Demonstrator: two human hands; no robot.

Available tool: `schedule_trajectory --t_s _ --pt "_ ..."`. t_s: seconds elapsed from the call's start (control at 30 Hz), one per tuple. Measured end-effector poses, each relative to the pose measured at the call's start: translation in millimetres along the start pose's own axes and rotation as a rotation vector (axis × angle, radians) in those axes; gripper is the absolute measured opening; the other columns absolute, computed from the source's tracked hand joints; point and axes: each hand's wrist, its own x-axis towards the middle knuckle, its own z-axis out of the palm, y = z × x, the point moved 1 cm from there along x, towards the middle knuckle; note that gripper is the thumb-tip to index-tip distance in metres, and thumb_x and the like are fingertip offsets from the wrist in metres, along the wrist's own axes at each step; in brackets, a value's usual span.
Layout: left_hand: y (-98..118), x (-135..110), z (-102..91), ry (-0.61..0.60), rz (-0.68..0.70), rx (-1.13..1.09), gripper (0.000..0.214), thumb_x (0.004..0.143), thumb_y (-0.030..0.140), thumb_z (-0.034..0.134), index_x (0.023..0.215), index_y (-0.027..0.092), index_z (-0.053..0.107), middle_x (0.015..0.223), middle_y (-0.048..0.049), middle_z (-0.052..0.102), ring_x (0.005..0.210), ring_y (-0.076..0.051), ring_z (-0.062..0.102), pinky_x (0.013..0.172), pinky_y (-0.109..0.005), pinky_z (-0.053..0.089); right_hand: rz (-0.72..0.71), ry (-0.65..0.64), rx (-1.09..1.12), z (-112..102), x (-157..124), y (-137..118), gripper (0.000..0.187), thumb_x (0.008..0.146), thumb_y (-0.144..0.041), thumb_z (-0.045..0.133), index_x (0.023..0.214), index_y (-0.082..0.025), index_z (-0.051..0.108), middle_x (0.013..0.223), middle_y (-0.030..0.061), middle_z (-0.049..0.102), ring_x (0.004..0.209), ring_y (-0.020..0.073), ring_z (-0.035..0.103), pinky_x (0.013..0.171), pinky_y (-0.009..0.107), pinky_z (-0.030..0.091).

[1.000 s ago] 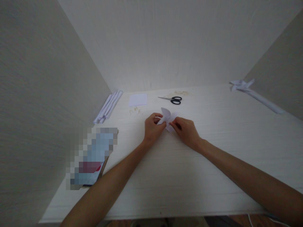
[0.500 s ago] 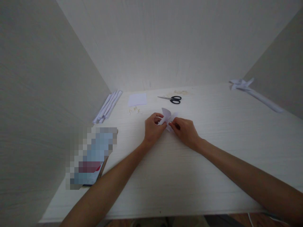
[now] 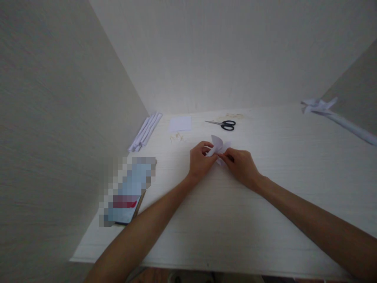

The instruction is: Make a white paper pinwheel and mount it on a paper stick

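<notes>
At the table [image 3: 218, 236]: paper pinwheel [image 3: 218, 147], pinched by left hand [image 3: 200, 160] and right hand [image 3: 240, 164]. Best gripped at centre, vanes [image 3: 217, 140] uncreased.

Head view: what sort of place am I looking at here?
Probably a small booth-like workspace for paper craft: pale walls closing in a white tabletop, black-handled scissors lying on it, and folded white paper in the person's hands.

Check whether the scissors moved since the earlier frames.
No: against the flat paper sheet, the scissors hold their place; only the camera view shifted.
</notes>
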Motion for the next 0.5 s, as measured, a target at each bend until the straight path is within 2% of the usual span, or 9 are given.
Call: schedule_trajectory --t_s 0.27,0.5 --pt "-0.1 -0.4 -0.1 0.001 -0.008 0.007 0.018 0.055 0.012 0.057 0.072 0.016 0.054 0.058 0.0013 0.059 0.051 -0.010 0.055 0.046 -0.018 0.037 -0.013 -0.015 0.092 -1.6 2.4 -0.2 0.030 0.081 -0.030 0.045 0.058 -0.015 0.057 0.053 0.0036 0.059 0.047 0.0120 0.049 0.049 0.023 0.031" --pt "1.4 0.2 -2.3 0.072 -0.038 0.027 0.019 0.054 0.011 0.056 0.071 0.016 0.054 0.055 0.0030 0.057 0.048 -0.009 0.052 0.046 -0.019 0.038 -0.086 -0.056 0.156 0.0 2.1 -1.7 0.019 0.079 -0.018 0.043 0.076 -0.013 0.061 0.074 0.0082 0.065 0.065 0.0162 0.058 0.061 0.025 0.040"
